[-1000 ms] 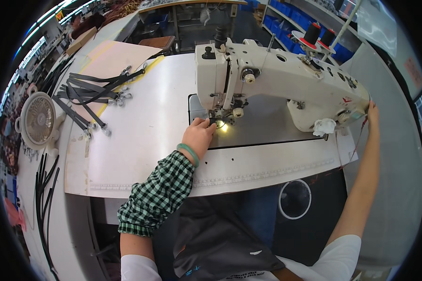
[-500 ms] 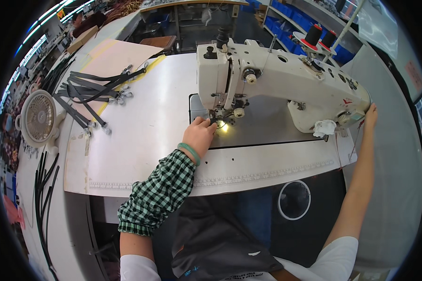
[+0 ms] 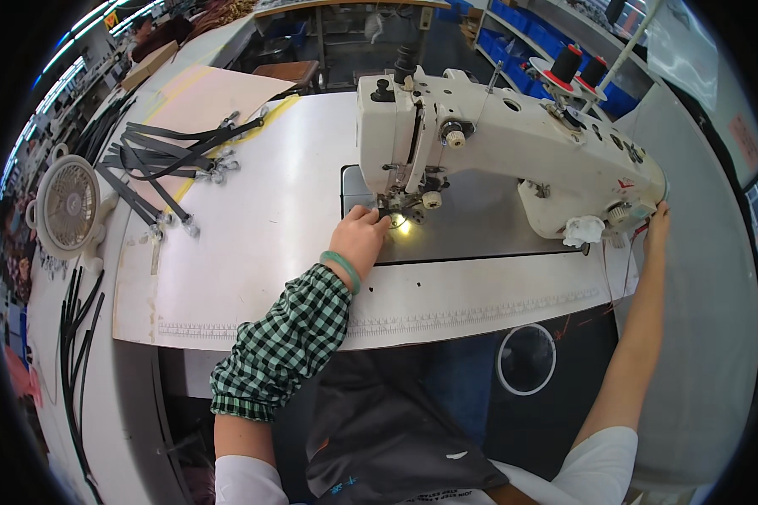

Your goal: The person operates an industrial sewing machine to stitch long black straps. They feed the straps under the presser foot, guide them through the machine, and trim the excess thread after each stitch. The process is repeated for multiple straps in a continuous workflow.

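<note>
At the needle of a white sewing machine, my left hand, with a green bangle and checked sleeve cover behind it, has curled fingers on a small dark piece under the presser foot, partly hidden, beside a lit lamp. My right hand grips the handwheel at the machine's right end. A bunched white cloth is by the machine's base. Black straps with metal fittings lie on pink card at the left of the white worktable.
A white fan stands left, above loose black cords. Two black thread cones stand on the machine's stand. Blue bins fill rear shelving. A brown stool is behind the table. A grey panel borders the right side.
My right hand has moved slightly downward along the handwheel. My left hand stays at the needle with little visible movement.
</note>
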Demonstrator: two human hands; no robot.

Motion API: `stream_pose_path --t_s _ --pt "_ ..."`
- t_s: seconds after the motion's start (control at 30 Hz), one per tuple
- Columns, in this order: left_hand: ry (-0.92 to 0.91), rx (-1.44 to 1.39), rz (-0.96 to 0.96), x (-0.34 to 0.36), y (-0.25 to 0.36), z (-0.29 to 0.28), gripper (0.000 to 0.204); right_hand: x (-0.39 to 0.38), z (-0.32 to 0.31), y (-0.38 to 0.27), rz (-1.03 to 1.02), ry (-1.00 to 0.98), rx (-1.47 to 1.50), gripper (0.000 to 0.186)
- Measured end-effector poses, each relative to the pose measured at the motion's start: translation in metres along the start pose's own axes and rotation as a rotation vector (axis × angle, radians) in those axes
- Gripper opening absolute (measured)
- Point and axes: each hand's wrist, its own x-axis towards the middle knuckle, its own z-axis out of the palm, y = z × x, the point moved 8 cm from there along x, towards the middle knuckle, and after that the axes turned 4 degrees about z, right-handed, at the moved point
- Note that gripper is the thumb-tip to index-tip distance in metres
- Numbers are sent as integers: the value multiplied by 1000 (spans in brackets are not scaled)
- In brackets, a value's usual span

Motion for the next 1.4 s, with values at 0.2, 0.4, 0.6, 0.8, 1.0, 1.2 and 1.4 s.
stream_pose_path --t_s 0.2,0.4,0.6,0.8,1.0,1.2,1.4 --pt "-48 17 -20 3 1 4 15 8 -17 -18 2 126 -286 54" --pt "-37 -41 -32 4 -1 3 23 47 -26 -20 9 104 -524 55" --pt "-5 -24 5 4 0 6 16 14 -18 23 44 64 -103 52" --pt "-50 51 -16 2 -1 6 16 5 -9 0 -11 125 -124 52" --pt "-21 19 -6 6 1 8 15 46 -25 -25 30 36 -392 51" --pt "-82 62 0 8 0 14 13 9 -18 21 60 95 -25 50" --pt "-52 71 -22 3 -3 6 13 0 -8 -12 -96 202 -165 52"
